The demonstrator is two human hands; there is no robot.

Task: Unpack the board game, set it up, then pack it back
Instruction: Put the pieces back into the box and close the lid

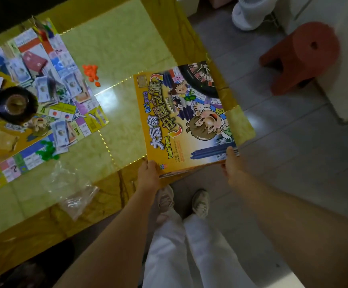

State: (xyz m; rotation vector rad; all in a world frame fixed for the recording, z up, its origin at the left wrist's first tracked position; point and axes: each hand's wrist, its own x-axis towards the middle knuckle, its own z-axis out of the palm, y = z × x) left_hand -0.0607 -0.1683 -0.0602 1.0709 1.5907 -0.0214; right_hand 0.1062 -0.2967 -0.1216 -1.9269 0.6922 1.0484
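**Game box** [186, 129], lid face: is carrying the large title "大富翁", with "中国之旅" alongside it, both running lengthwise down the lid. A smaller blue line beside the title is beginning "银行"; its remaining characters are not reading clearly. "Uncle Wang" is running in Latin letters along the title's other side. "HAPPY TIME" is sitting in small capitals near the cartoon figures. Fine red print is showing too small to read.

**Game board** [95, 119]: two border squares are each showing a "?"; all other print is blurring.
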